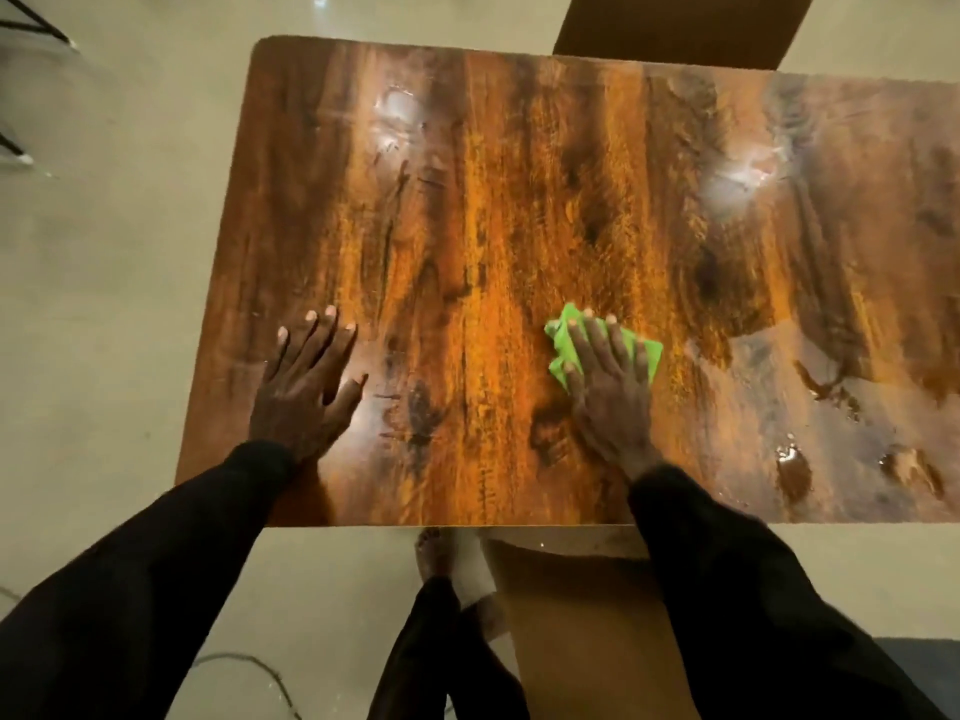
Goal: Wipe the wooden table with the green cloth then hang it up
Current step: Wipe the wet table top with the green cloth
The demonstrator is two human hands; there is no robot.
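The glossy wooden table (493,200) fills most of the view, with rounded corners and dark grain. A small green cloth (561,337) lies on it right of centre, near the front edge. My right hand (608,387) presses flat on the cloth, fingers spread over it, so only its left and far edges show. My left hand (306,387) rests flat on the bare tabletop at the front left, fingers apart, holding nothing. Wet smears and droplets (831,407) glisten on the right part of the table.
A brown chair seat (587,615) sits under the table's front edge, beside my black-trousered legs and bare foot (434,553). Another brown seat (675,23) stands at the far side. Black metal legs (31,23) stand on the pale floor at the far left.
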